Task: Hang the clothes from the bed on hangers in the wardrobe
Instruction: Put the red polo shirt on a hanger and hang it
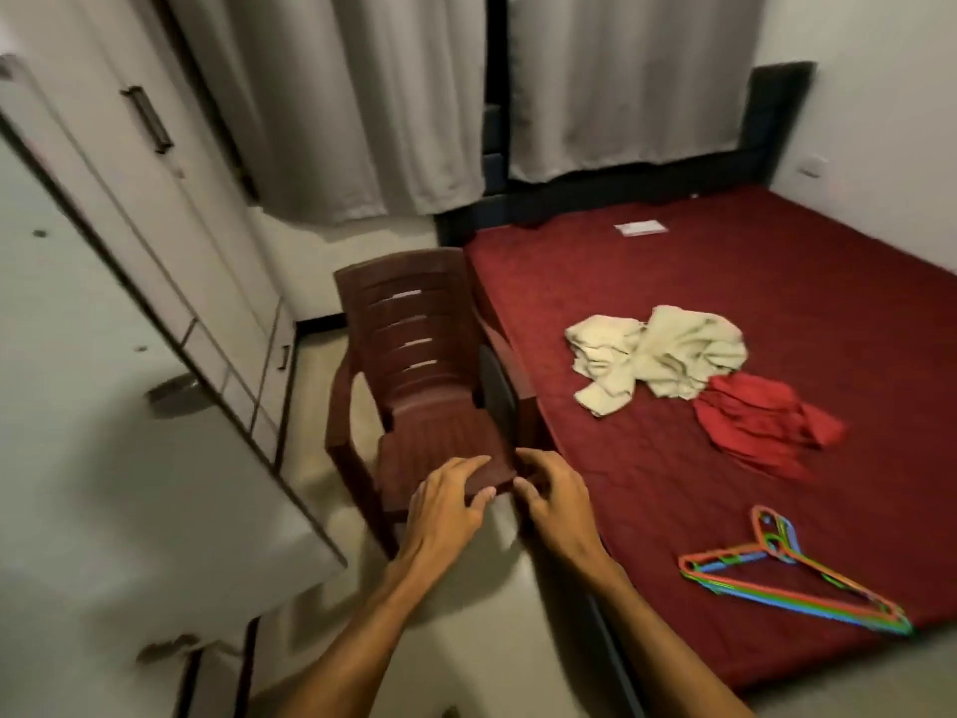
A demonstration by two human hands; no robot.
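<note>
Bed (pixel 673 282) keeps cream garment (pixel 668 355), red garment (pixel 761 427) and hangers (pixel 777 544) handy for pairing. Left hand (pixel 445 505) pinches the chair (pixel 414 355) seat, likely to shift it aside; right hand (pixel 556 502) grasp unclear.

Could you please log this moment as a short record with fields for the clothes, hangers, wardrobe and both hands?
clothes: cream garment and red garment, crumpled on the bed
hangers: coloured stack on the bed's near corner, untouched
wardrobe: at the left, beside the chair
left hand: grips the chair seat's front edge
right hand: by the chair's front corner; grip unclear
</note>
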